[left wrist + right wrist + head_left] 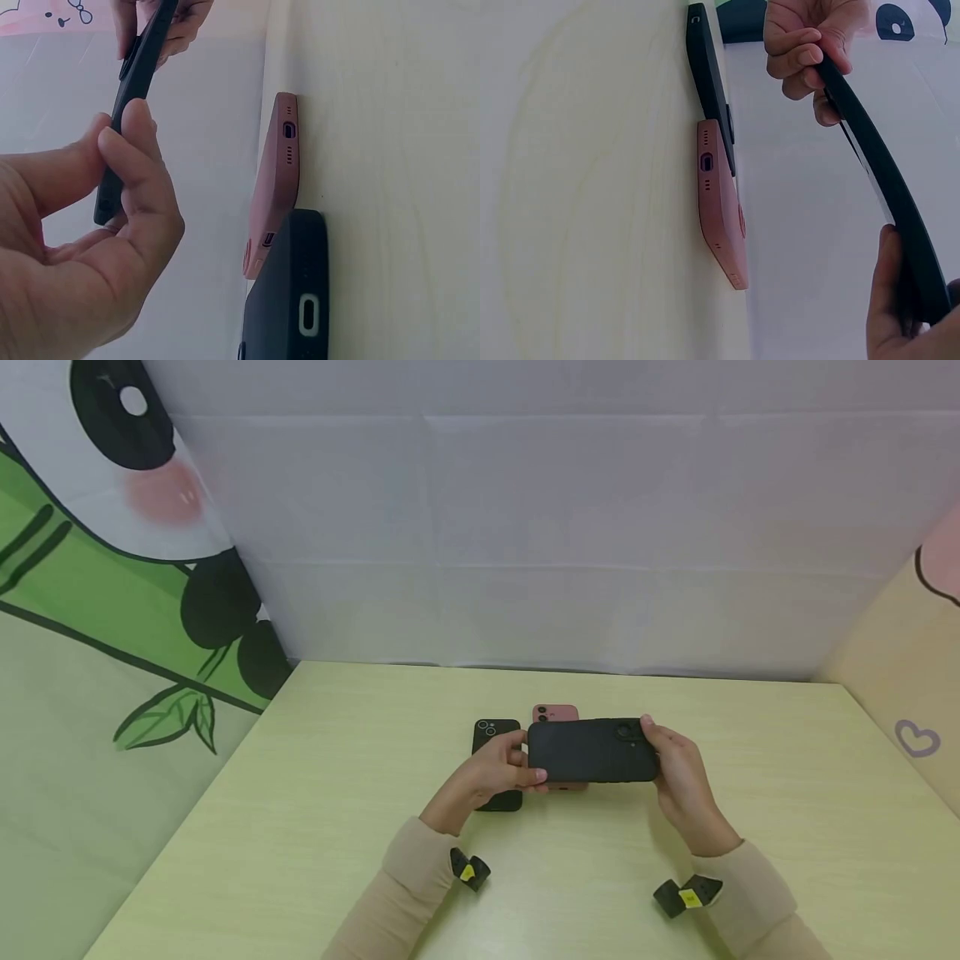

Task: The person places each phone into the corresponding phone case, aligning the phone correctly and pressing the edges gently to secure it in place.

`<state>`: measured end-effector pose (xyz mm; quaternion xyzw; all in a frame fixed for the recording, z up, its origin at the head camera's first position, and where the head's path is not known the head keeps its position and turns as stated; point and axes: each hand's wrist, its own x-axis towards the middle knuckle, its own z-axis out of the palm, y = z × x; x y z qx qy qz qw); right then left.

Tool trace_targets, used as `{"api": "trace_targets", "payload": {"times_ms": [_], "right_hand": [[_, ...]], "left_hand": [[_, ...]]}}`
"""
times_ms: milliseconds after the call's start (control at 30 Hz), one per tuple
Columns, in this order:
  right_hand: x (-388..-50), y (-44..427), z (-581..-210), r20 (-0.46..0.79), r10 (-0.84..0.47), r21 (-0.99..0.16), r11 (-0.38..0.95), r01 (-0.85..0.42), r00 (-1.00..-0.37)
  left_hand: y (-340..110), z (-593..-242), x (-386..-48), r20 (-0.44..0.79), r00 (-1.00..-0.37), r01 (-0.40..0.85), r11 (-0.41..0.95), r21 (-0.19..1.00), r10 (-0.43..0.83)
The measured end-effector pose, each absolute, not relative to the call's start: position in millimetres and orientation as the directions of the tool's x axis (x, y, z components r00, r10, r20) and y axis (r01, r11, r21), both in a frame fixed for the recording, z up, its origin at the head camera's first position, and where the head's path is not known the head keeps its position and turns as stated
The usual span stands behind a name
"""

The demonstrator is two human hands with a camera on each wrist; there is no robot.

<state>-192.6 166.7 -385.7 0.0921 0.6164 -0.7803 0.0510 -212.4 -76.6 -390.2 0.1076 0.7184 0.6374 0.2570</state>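
Note:
A black phone in a case (588, 752) is held sideways above the table, its camera side facing up toward the head view. My left hand (498, 768) pinches its left end between thumb and fingers. The opposite end is gripped by my right hand (682, 781). Seen edge-on in the right wrist view, the held phone (889, 176) has a bowed dark edge with a thin paler strip beside it. Beneath, a second black phone (498, 802) and a pink phone (555, 713) lie back up on the table, partly hidden by the left hand and the held phone.
The pale wooden-look table (300, 827) ends at a light cloth backdrop (525, 527). A cartoon-printed cloth (150, 635) hangs at the left, and a cream panel with a heart (917, 739) stands at the right.

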Motion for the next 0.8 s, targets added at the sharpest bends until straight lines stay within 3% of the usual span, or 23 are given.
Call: {"api": "trace_targets", "payload": {"times_ms": [267, 800], "right_hand": [[-208.8, 176.2, -385.1, -0.216, 0.002, -0.964, -0.156, 0.213, -0.976], [-240.2, 191.9, -390.2, -0.106, 0.160, -0.983, -0.164, 0.079, -0.982]], "left_hand": [[-69.1, -390.5, -223.1, -0.240, -0.846, -0.178, 0.171, 0.969, 0.477], [-50.1, -388.3, -240.5, -0.250, -0.850, -0.199, 0.157, 0.967, 0.463]]}}
